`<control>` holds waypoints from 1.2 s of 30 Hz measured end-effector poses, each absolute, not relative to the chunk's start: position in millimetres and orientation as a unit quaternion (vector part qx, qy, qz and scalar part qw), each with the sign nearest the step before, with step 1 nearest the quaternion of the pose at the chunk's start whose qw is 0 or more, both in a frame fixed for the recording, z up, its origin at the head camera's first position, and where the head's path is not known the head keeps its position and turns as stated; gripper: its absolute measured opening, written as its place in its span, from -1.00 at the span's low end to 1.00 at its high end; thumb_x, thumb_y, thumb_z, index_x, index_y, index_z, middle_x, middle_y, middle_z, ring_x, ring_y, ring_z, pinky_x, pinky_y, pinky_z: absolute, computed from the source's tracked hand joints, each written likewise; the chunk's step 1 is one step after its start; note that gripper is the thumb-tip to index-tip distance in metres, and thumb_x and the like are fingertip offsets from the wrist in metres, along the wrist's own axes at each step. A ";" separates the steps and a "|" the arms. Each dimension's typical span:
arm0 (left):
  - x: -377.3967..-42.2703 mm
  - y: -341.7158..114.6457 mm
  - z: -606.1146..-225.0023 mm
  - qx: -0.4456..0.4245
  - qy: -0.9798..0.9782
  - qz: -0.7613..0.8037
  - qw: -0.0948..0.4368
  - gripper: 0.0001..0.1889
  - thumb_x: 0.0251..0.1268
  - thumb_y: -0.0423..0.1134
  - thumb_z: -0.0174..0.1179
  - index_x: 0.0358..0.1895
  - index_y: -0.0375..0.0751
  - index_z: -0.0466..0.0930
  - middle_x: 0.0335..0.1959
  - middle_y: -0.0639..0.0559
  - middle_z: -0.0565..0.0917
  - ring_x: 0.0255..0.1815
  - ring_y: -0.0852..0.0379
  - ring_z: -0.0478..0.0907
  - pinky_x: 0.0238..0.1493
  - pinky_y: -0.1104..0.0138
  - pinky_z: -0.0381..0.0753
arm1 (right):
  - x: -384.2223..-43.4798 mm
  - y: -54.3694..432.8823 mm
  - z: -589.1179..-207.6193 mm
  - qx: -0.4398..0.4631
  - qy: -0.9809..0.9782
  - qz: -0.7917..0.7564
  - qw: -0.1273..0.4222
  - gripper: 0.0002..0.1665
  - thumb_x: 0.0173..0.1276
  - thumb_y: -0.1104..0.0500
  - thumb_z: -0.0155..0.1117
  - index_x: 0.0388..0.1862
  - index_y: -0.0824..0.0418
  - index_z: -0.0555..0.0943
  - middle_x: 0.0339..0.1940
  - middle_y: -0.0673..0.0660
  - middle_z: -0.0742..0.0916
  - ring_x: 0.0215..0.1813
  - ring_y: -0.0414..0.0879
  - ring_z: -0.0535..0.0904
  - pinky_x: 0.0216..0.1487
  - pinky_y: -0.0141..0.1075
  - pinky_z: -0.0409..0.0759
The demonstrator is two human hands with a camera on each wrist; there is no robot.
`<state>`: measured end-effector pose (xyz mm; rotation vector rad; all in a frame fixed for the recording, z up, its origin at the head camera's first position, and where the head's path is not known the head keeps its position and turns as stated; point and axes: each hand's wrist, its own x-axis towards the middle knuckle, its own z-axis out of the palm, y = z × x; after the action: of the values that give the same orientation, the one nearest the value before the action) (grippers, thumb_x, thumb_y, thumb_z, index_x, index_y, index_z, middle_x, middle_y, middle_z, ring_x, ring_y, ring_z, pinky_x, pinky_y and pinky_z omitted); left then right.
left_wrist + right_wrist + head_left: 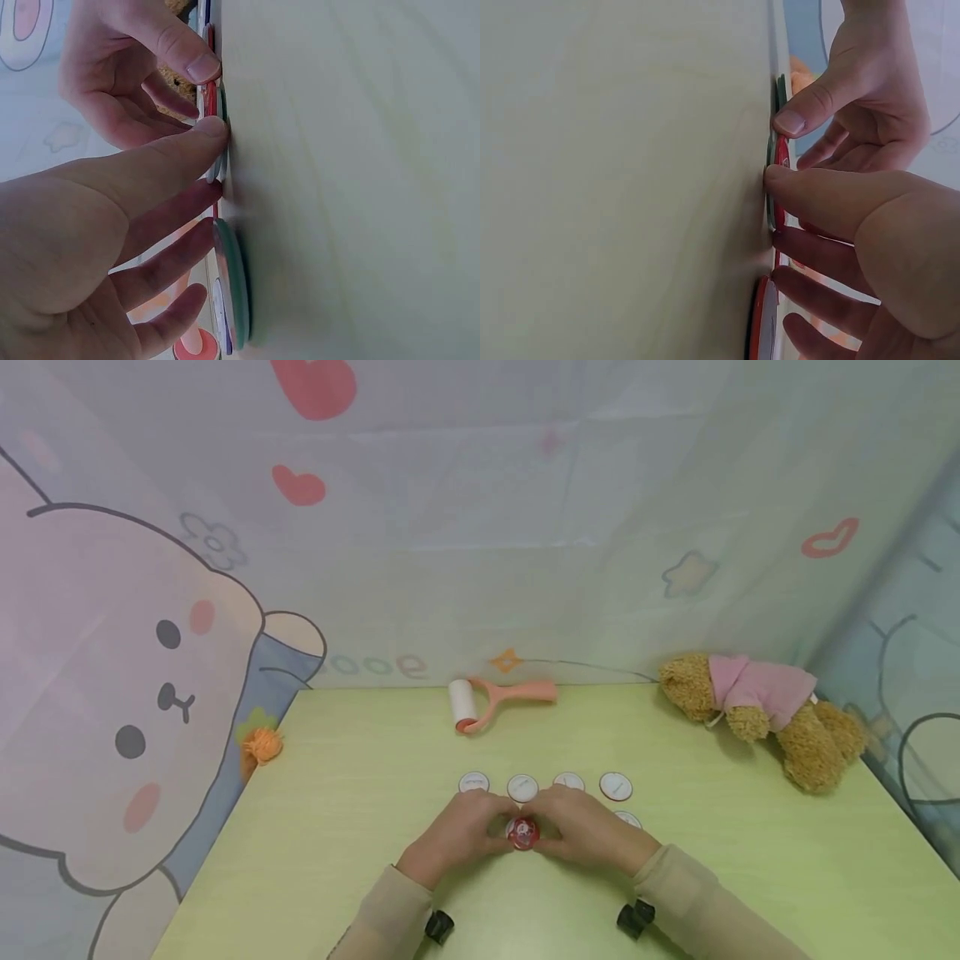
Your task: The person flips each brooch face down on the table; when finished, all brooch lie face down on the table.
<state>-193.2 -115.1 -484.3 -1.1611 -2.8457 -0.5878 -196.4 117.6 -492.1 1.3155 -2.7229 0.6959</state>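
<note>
Both hands meet over a small round disc with a red patterned face. My left hand pinches its left edge between thumb and fingers. From the other side, my right hand pinches the right edge the same way. Seen edge-on in the right wrist view, the red disc lies against a green-edged disc beneath it, low over the table. Below the left fingers in the left wrist view is another green-edged disc; a red-edged disc lies near the right fingers.
Beyond the hands, several white-faced discs form a row, and one more disc is partly hidden by the right wrist. A lint roller lies at the table's back edge. At back right is a teddy bear; an orange ornament is at left.
</note>
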 end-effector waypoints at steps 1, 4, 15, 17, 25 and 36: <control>-192.9 -115.1 -484.4 -0.371 -0.910 -0.185 0.007 -0.63 0.15 -0.13 0.61 0.01 -0.09 0.79 -0.10 0.14 0.83 -0.08 0.20 0.74 0.06 0.30 0.67 | -196.3 117.6 -492.4 0.426 -0.877 0.222 0.021 -0.62 0.32 0.07 0.57 0.08 0.09 0.73 -0.07 -0.06 0.79 -0.01 -0.18 0.64 0.11 -0.17 0.64; -192.5 -115.3 -484.5 -0.372 -0.910 -0.182 0.011 -0.62 0.16 -0.13 0.60 0.04 -0.06 0.78 -0.10 0.16 0.83 -0.08 0.22 0.74 0.05 0.31 0.67 | -196.3 117.7 -493.4 0.430 -0.877 0.215 0.029 -0.56 0.33 0.07 0.57 0.16 0.07 0.69 -0.03 -0.06 0.79 0.01 -0.17 0.65 0.12 -0.16 0.65; -193.5 -115.3 -483.5 -0.369 -0.900 -0.232 -0.014 -0.72 0.25 -0.19 0.54 -0.03 -0.17 0.76 -0.08 0.05 0.84 -0.04 0.11 0.76 0.08 0.30 0.68 | -195.1 117.4 -492.3 0.422 -0.882 0.208 0.027 -0.40 0.35 0.07 0.56 0.33 0.15 0.61 0.04 0.01 0.79 0.05 -0.14 0.68 0.12 -0.17 0.68; -193.2 -115.5 -482.6 -0.371 -0.897 -0.240 -0.015 -0.71 0.25 -0.21 0.54 -0.02 -0.19 0.76 -0.08 0.02 0.83 -0.03 0.09 0.76 0.08 0.29 0.68 | -195.1 117.6 -491.8 0.423 -0.882 0.207 0.030 -0.38 0.35 0.08 0.56 0.34 0.17 0.59 0.03 0.03 0.79 0.03 -0.12 0.68 0.10 -0.17 0.69; -194.5 -116.7 -482.8 -0.362 -0.888 -0.281 -0.024 -0.72 0.31 -0.33 0.47 0.05 -0.24 0.74 -0.02 -0.04 0.82 -0.01 0.08 0.76 0.10 0.30 0.70 | -199.0 117.0 -490.7 0.424 -0.869 0.253 0.028 -0.51 0.42 0.24 0.47 0.29 0.21 0.59 -0.08 0.06 0.77 -0.03 -0.12 0.71 0.06 -0.22 0.71; -191.8 -117.1 -481.2 -0.358 -0.896 -0.257 -0.050 -0.67 0.21 -0.26 0.55 0.01 -0.26 0.77 -0.05 -0.02 0.82 -0.05 0.12 0.72 0.08 0.33 0.68 | -197.5 117.3 -490.5 0.421 -0.883 0.208 0.015 -0.54 0.42 0.08 0.49 0.23 0.18 0.65 -0.07 0.00 0.77 -0.01 -0.13 0.66 0.11 -0.19 0.67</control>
<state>-191.8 -117.1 -481.2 -1.1620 -2.9093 -0.8350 -197.5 117.3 -490.5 1.3101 -2.7469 0.6463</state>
